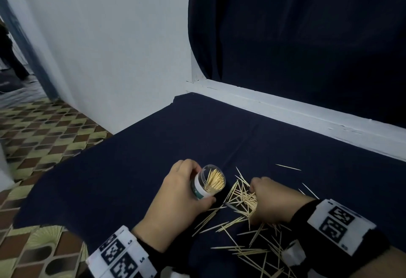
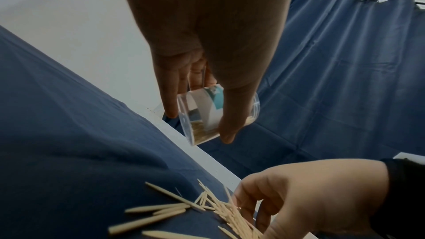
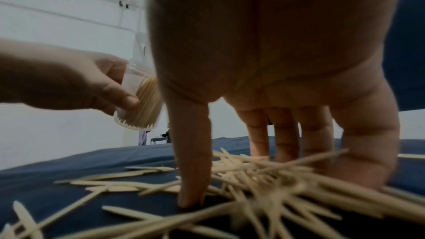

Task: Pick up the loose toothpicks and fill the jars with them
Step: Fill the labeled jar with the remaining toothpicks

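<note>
My left hand (image 1: 197, 186) grips a clear plastic jar (image 1: 214, 181) with a white-and-teal label, held above the cloth and tilted with its mouth toward the right. The jar is largely full of upright toothpicks. To its right, my right hand (image 1: 252, 203) is down on a heap of loose toothpicks (image 1: 239, 196), thumb and curled fingers closing round a bunch. In the right wrist view the thumb tip (image 3: 190, 201) touches the cloth, with the pile (image 3: 253, 175) between it and the fingers. The left wrist view shows the jar (image 2: 207, 108) from below.
More toothpicks (image 1: 248, 251) lie scattered toward the near edge, and a few strays (image 1: 287, 167) sit farther right. The dark blue cloth (image 1: 153, 145) covers the table. A white ledge (image 1: 285, 106) and dark curtain (image 1: 307, 36) bound the back. The patterned floor (image 1: 33, 134) lies beyond the left edge.
</note>
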Tool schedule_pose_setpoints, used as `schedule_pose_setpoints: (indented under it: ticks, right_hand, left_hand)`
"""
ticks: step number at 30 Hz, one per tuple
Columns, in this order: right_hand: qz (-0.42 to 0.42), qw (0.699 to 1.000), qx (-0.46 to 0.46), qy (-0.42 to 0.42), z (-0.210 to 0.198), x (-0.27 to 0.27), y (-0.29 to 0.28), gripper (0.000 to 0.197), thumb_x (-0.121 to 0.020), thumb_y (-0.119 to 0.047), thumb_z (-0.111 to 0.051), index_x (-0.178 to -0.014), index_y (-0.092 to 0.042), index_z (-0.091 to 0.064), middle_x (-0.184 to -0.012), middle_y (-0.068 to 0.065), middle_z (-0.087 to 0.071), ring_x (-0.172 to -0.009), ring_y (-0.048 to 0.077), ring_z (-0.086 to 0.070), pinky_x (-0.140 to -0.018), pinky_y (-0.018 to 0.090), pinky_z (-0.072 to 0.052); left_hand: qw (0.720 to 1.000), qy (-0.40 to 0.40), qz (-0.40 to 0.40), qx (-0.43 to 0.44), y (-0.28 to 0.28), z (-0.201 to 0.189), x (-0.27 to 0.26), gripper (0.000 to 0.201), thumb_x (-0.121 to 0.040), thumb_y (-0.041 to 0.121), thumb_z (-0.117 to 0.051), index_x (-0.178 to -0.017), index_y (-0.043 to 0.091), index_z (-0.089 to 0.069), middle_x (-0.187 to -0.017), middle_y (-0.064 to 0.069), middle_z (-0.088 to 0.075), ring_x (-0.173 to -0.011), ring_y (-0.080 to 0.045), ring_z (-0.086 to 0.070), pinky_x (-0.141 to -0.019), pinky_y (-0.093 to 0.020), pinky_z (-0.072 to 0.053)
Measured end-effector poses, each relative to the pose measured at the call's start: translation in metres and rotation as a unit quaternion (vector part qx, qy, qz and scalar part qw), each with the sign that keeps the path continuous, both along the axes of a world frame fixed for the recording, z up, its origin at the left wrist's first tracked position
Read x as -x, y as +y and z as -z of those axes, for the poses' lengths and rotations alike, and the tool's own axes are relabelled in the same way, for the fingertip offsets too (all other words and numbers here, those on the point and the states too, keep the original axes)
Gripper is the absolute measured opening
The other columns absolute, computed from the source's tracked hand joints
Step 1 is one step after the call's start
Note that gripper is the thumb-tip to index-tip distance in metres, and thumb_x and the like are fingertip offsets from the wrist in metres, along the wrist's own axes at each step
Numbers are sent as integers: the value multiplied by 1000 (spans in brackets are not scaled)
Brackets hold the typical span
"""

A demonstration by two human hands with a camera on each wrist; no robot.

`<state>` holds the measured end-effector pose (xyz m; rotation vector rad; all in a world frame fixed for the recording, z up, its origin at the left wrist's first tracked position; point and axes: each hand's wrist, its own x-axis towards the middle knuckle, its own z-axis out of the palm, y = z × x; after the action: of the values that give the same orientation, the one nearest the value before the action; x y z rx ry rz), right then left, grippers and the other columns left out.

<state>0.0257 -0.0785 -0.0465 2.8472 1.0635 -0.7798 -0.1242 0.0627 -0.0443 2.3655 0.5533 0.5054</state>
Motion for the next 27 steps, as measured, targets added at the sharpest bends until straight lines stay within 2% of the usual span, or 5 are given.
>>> schedule_pose_setpoints:
  ticks: [10, 17, 20, 22, 27]
  right_hand:
    - [-69, 996, 14, -46, 2, 0, -2, 22, -93, -12, -47, -113, -16, -53, -113, 2, -57, -89, 19, -57, -59, 22, -40]
    - [-94, 992, 63, -56, 5, 3, 2, 30, -94, 0, -39, -123, -5, -42, -128, 15, -46, -115, 29, -52, -82, 30, -40]
    - [-105, 992, 55, -42, 5, -3, -3, 15, -92, 0, -41, -99, -13, -42, -104, 6, -48, -92, 21, -56, -68, 27, -39]
    - [-101, 994, 26, -46, 6, -12, -9, 28, -91, -1, -42, -76, -20, -28, -80, -2, -39, -71, 13, -48, -55, 22, -32]
    - [-111, 989, -84, -39, -22, -13, -21, 17, -98, -14, -36, -83, -20, -30, -79, 0, -47, -65, 13, -44, -62, 31, -41]
  left_hand:
    - [1000, 14, 10, -9, -4, -2, -4, 46, -68, 33, -82, -99, 32, -47, -102, 18, -44, -91, 5, -46, -74, -9, -43]
    - [1000, 25, 15, -11, -5, -1, -8, 44, -69, 32, -81, -98, 32, -48, -102, 17, -44, -90, 4, -47, -74, -10, -44]
    - [999, 35, 14, -13, -4, -1, -8, 46, -69, 34, -81, -100, 31, -48, -103, 16, -44, -91, 3, -47, -76, -12, -44]
    - [999, 40, 12, -16, -3, 0, -8, 47, -68, 34, -81, -101, 32, -47, -103, 16, -44, -92, 3, -48, -75, -11, -44]
    - [999, 44, 17, -22, -4, 3, -12, 46, -68, 33, -81, -99, 31, -47, -102, 15, -44, -91, 1, -49, -74, -11, -44]
